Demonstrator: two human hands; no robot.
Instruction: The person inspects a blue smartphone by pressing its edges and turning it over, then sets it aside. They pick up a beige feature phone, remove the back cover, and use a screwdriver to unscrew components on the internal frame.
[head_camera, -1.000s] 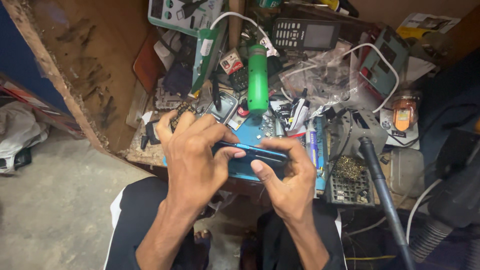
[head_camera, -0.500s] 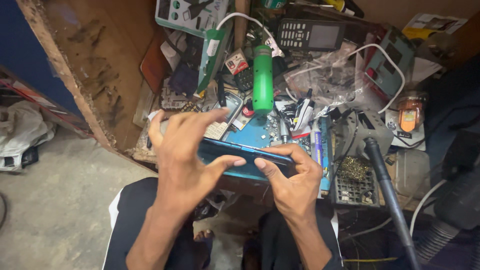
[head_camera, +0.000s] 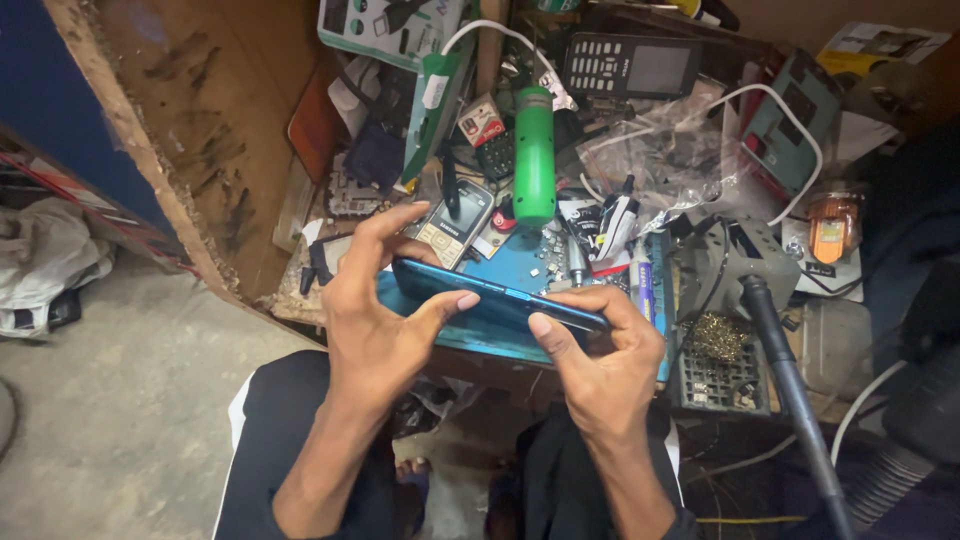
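Slim blue phone (head_camera: 500, 297), tilted edge-on above the bench.

Left hand (head_camera: 375, 315) and right hand (head_camera: 600, 365) face each other, fingers curled, thumbs pressing inward.

Dim warm light from above, deep shadow at right edge, sharp centre, slight wide-angle stretch at corners

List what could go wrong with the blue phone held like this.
The blue phone is pinched edge-on only by fingertips of the left hand and right hand, past the bench edge above the lap; a slip would likely drop it. Small loose parts on the blue mat could be knocked off.
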